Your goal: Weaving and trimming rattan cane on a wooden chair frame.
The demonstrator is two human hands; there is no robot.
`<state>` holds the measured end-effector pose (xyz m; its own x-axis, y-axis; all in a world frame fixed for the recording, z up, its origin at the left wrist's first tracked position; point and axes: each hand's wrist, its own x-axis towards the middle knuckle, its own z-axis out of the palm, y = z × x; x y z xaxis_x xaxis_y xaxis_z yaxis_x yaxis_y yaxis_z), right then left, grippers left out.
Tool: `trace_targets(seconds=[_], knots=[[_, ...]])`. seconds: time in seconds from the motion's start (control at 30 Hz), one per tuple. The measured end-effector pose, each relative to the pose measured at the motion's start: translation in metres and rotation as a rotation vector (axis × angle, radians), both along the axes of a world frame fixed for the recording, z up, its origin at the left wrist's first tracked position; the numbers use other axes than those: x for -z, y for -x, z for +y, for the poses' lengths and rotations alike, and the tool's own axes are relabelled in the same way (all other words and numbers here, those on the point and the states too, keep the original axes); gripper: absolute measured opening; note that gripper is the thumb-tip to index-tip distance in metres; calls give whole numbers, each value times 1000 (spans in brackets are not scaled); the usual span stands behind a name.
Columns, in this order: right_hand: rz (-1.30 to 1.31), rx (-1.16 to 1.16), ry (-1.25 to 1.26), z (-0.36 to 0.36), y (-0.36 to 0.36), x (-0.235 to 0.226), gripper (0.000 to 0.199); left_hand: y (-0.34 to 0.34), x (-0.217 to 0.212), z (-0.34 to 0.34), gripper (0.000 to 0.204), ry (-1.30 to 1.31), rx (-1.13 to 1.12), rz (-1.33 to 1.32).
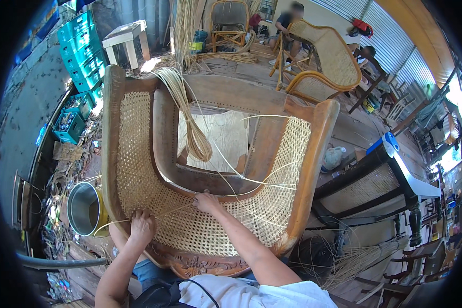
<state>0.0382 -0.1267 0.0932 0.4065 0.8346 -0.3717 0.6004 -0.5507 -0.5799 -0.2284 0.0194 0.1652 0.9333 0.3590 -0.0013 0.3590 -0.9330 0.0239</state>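
Note:
A carved wooden chair frame (321, 154) lies across my lap, with woven cane mesh (210, 226) along its left, near and right sides. My left hand (142, 227) is closed with curled fingers on the mesh at the near left. A loose strand runs out from it over the frame's left edge. My right hand (207, 202) pinches at the inner edge of the mesh, and a thin cane strand (174, 210) stretches between both hands. A looped bundle of cane strands (195, 134) hangs over the far rail. Several loose strands trail across the mesh's right side.
A metal bucket (83, 209) stands left of the frame. Teal crates (79, 49) are stacked behind a white stool (124, 37). Two people work at the back near a rattan bench (339, 56). A dark chair (364, 187) and a pile of cane strands (364, 259) lie at right.

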Motion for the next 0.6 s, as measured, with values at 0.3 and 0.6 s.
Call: trace_targets(seconds=[0.3,0.6], knots=[[-162,58,-18,-14,-6,-26,31,13,4,-12,23,-101,47,-36],[-200,230,7,-38,-30,-53,29,-10,9,0,24,16,-64,109]])
